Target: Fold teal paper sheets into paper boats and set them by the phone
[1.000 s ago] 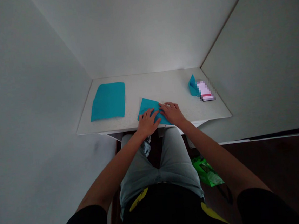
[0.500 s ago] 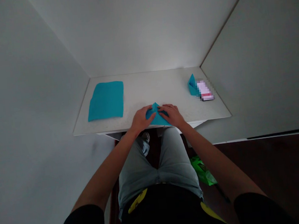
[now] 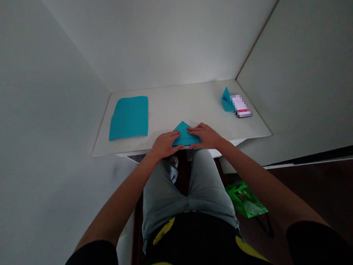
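Observation:
A sheet of blue paper [image 3: 184, 135], folded into a triangle with its tip away from me, lies at the table's front edge. My left hand [image 3: 165, 144] rests on its left side, fingers stretched out and thumb along the bottom edge. On the right side lies my right hand [image 3: 207, 137], also with fingers spread flat and the thumb near the bottom edge. A crease runs down the middle of the triangle between both hands. Its two side corners are partly covered by my fingers.
Flat blue sheets [image 3: 129, 117] lie on the left of the white table [image 3: 186, 102]. At the right, a folded blue paper shape [image 3: 226, 101] stands beside a pixelated phone [image 3: 241, 106]. Walls enclose the table. A green bag [image 3: 247, 200] is on the floor by my right leg.
Both hands have slid outward and down over the folded paper, so more of its middle shows. The thumbs have moved from its face to its bottom edge.

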Available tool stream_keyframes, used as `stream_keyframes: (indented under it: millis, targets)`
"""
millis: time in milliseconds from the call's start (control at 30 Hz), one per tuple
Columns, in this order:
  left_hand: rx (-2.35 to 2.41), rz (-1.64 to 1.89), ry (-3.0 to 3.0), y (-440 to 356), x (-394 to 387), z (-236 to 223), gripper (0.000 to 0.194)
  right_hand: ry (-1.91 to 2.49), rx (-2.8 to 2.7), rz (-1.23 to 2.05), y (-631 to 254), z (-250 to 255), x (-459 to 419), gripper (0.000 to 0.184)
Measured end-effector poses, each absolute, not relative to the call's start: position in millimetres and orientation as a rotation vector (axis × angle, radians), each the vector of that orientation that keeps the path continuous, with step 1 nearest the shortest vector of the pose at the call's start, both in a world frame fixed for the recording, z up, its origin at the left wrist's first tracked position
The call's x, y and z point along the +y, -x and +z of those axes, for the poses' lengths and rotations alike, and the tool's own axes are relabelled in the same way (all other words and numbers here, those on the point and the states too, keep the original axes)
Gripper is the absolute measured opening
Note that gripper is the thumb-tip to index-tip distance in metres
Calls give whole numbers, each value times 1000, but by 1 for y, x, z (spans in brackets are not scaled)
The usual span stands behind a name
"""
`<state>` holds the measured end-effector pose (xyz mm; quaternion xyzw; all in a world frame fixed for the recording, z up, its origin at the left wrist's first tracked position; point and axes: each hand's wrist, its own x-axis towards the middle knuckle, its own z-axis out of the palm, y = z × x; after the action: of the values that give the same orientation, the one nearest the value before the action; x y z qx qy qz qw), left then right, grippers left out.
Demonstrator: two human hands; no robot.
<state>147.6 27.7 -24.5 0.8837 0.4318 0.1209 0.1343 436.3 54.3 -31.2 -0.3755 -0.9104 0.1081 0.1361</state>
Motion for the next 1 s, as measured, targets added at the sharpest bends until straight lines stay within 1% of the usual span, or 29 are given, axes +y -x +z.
stream_keyframes:
  millis: [33,67,167,200,300,433,500,600,633,700,800,833,900,933,967,1000]
  targets:
    - [1258,341,-2569,-148,28,-23,60,1077,-2674,318,-438,-28,54,79]
    - [1263,334,-2571,-149,28,-21,59,1075,-2695,331,-439,-25,55,75]
    - [1252,320,-2563,-151,32,-19,53,1104,-2679,416,-439,-22,60,47]
    - [1255,311,-2558,-152,34,-18,51,1125,-2663,446,-439,-22,63,40]
    - [1342,270,-2534,-156,40,-16,50,1235,-2631,486,-436,-23,71,33]
    - [1484,266,-2519,-168,43,-7,65,1382,-2577,413,-430,-18,75,44]
    - [1491,270,-2562,-175,41,-3,60,1397,-2559,330,-426,-13,72,43]
    - [1442,328,-2628,-181,38,-5,41,1377,-2570,195,-419,-9,62,34]
    - [1414,358,-2637,-180,37,-8,39,1364,-2581,170,-417,-9,57,32]
    - [1345,405,-2626,-173,32,-17,40,1336,-2597,184,-416,-14,47,33]
    - [1216,421,-2596,-154,23,-31,45,1275,-2570,302,-421,-29,31,37]
    - [1178,424,-2599,-146,20,-35,52,1250,-2551,328,-425,-34,26,40]
    - [1142,439,-2607,-132,15,-40,71,1195,-2525,347,-435,-44,17,54]
    - [1151,450,-2600,-127,14,-42,74,1171,-2525,351,-440,-47,13,63]
    - [1181,468,-2580,-123,13,-43,71,1158,-2526,353,-445,-49,11,67]
    - [1220,488,-2552,-121,13,-44,67,1158,-2525,352,-449,-51,9,68]
